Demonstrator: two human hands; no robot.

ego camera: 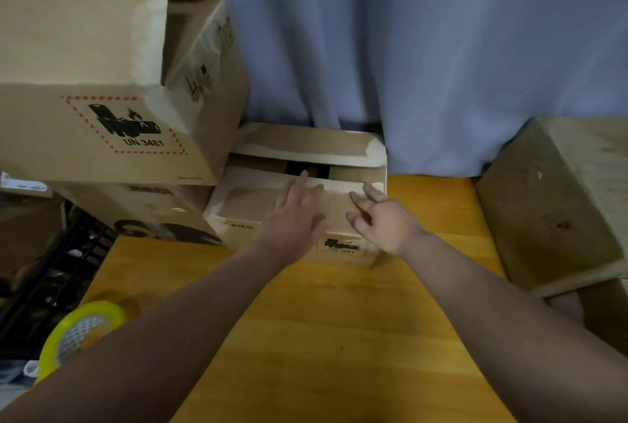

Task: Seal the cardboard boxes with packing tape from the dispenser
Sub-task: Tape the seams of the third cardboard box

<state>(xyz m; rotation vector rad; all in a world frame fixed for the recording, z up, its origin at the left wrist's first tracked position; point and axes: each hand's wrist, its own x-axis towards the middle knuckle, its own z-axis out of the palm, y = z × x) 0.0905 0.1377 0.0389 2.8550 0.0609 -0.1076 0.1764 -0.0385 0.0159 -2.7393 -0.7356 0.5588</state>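
The small cardboard box (343,218) sits at the centre of the frame on a yellow wooden table (339,320). The left hand (295,215) lies flat on its near top flap with the fingers straight. The right hand (384,218) is at the flap's right end, fingers loosely spread; whether it touches is unclear. The far flap (306,144) is lifted a little, and the dark slot between the flaps hides what is inside. Old whitish tape edges both flaps.

Tight against the box's left side stands a lower box (153,215) with black print. On it rests a large open box (112,127) marked UN 3481, which overhangs the small box's far left corner. A blue pleated curtain (441,49) hangs just behind. A rough plywood crate (543,212) stands to the right, apart from the box. A yellow tape roll (81,331) lies at lower left, partly behind the left forearm, beside a black slatted crate (51,280).
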